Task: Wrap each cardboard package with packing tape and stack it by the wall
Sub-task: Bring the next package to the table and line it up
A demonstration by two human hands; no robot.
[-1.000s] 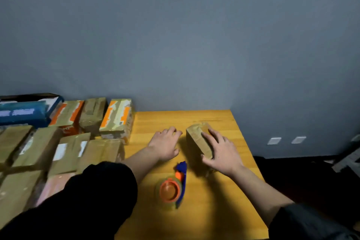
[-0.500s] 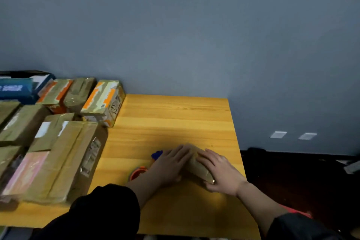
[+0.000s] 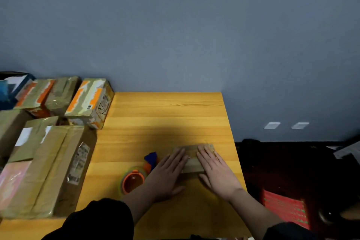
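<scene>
Currently: one package in hand, flat on the yellow wooden worktop (image 3: 167, 115).
Package: small flat brown cardboard package (image 3: 191, 157), near the worktop's right edge, well apart from the wall.
Left hand (image 3: 167, 173): grip open, straight fingers pressing the package's left half.
Right hand (image 3: 216, 171): grip open, flat on the right half.
Dispenser: orange-and-blue tape dispenser (image 3: 136, 177), just left of the left hand.
Handling: likely light, stiff, tape-slick; take hold at both short ends.
Stack: taped cardboard boxes (image 3: 58, 161) at left.
</scene>
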